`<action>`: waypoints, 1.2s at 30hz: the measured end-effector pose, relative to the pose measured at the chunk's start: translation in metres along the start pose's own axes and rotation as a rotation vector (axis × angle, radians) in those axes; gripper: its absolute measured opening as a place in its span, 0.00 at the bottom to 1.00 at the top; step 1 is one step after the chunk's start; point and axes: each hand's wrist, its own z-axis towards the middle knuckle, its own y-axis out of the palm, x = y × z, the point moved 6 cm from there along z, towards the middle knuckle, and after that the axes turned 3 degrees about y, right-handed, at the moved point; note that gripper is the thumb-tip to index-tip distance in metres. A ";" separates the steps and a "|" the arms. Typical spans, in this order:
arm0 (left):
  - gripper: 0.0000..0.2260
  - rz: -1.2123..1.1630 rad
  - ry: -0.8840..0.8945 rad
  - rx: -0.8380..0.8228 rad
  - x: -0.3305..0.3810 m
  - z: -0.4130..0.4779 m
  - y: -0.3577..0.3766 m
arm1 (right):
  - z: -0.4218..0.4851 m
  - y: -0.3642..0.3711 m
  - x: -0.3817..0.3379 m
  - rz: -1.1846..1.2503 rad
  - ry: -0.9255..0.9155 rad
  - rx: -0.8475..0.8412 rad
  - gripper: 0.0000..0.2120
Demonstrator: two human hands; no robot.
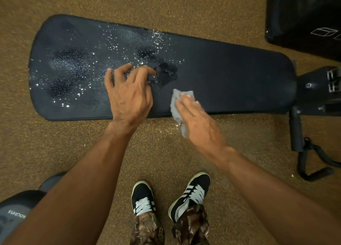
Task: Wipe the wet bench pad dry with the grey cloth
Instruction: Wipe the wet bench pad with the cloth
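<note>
The long black bench pad (230,75) lies across the view, wide end at the left. Water droplets and dark wet patches (73,65) cover its left half up to about the middle; the right half looks matte. My right hand (197,121) presses the small grey cloth (176,106) flat on the pad near its front edge, and the cloth hangs a little over that edge. My left hand (127,93) hovers over the pad's middle with fingers spread and curled, fingertips at the wet patch, holding nothing.
The bench's black metal frame (317,89) and a foot bar (313,163) stick out at the right. A black padded box (304,17) stands at the upper right. A grey and black object (20,208) sits at the lower left. My shoes (171,196) stand on speckled brown floor.
</note>
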 end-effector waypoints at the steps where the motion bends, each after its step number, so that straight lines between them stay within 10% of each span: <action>1: 0.16 0.003 -0.017 0.024 -0.003 0.002 -0.002 | 0.004 -0.009 0.007 0.032 0.058 0.029 0.30; 19: 0.15 0.126 0.022 -0.049 -0.010 0.000 0.010 | 0.076 -0.019 -0.003 0.102 0.240 0.139 0.30; 25: 0.15 0.137 0.031 -0.061 -0.003 0.003 0.013 | 0.047 -0.012 -0.020 0.211 -0.055 0.101 0.24; 31: 0.15 0.129 0.029 -0.050 0.003 0.004 0.012 | 0.004 -0.060 0.059 0.485 0.358 0.438 0.18; 36: 0.14 0.072 0.024 0.018 0.006 0.002 0.009 | 0.060 -0.050 0.037 0.365 0.242 0.325 0.19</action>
